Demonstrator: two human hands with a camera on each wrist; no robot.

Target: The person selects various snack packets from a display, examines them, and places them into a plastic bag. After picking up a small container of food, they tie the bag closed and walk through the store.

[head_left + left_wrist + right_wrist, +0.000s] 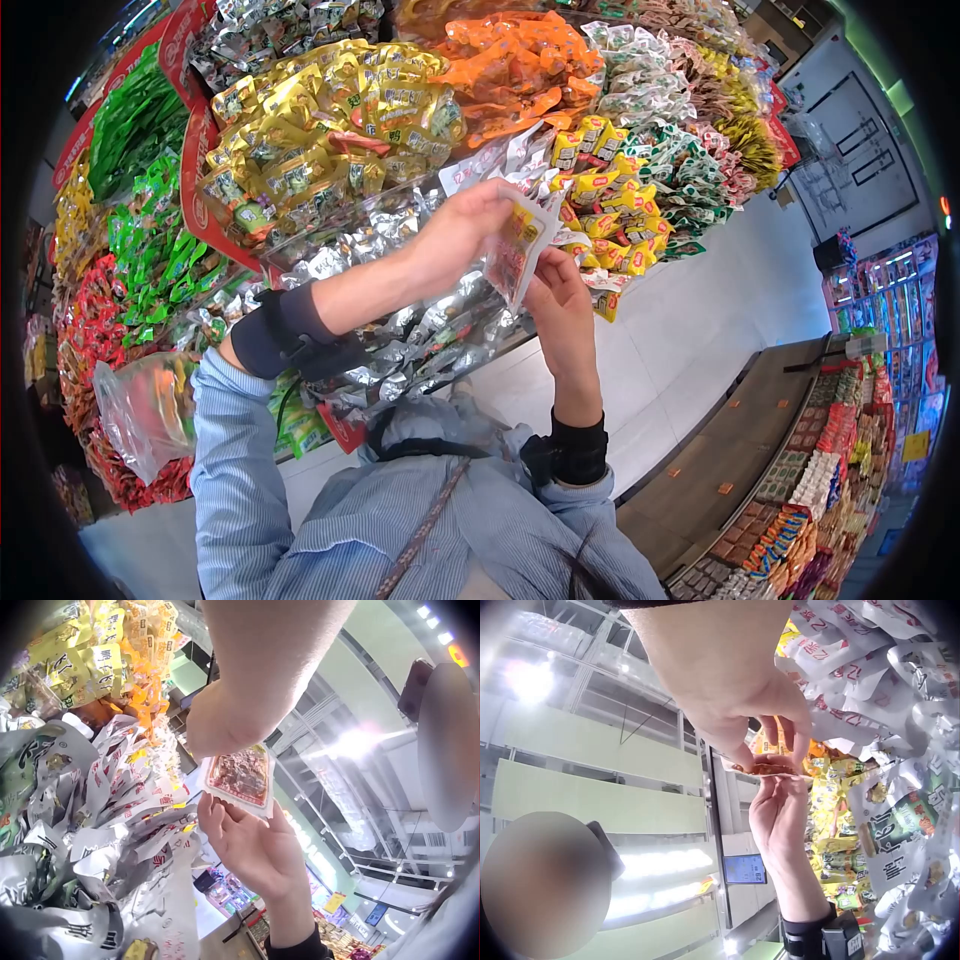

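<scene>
Between my two hands is a small flat snack packet with a pale border and a reddish-brown food picture or window. My left hand pinches its upper left side, while my right hand holds the lower right edge between thumb and fingers. The packet's printed face shows in the left wrist view. Seen from the right wrist, the packet is nearly edge-on, with fingers of both hands at it. Silver snack packets lie in the bin right under my hands.
Gold packets, orange packets and yellow-and-red packets fill bins ahead. Green packets and red ones lie to the left, near a clear plastic bag. A long shelf of snacks stands at the right, across the tiled floor.
</scene>
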